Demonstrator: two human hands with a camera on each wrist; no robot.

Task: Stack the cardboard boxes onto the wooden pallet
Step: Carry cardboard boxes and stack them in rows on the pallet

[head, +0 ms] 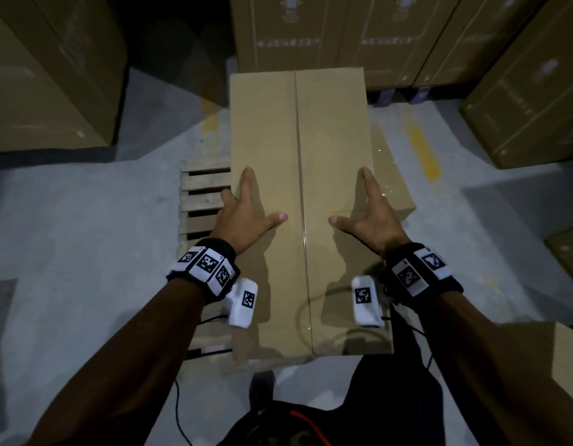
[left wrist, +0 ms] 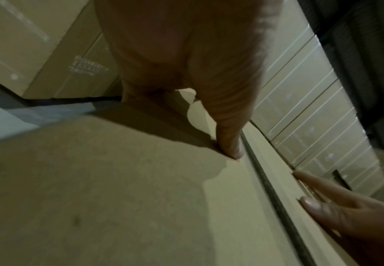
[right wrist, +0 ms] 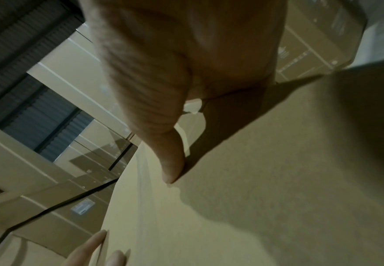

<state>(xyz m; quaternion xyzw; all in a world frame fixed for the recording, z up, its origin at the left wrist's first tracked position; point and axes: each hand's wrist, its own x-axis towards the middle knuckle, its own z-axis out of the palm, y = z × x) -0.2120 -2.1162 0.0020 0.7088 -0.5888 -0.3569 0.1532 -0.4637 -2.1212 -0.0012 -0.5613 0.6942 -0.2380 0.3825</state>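
A long, taped cardboard box (head: 298,188) runs lengthways away from me in the head view. It is over the wooden pallet (head: 203,194), whose slats show at its left. My left hand (head: 259,201) grips its left edge, with thumb and forefinger spread on top and the other fingers over the side. On the opposite edge my right hand (head: 356,201) holds it the same way. The left thumb (left wrist: 227,140) and the right thumb (right wrist: 173,162) press flat on the lid. A second box (head: 391,175) lies lower on the pallet, under the held box's right side.
Tall stacks of cartons stand at the left (head: 46,75), the back (head: 343,37) and the right (head: 529,101). Grey concrete floor with yellow marks (head: 423,149) lies around the pallet. Cables and my legs (head: 310,420) are right below the box's near end.
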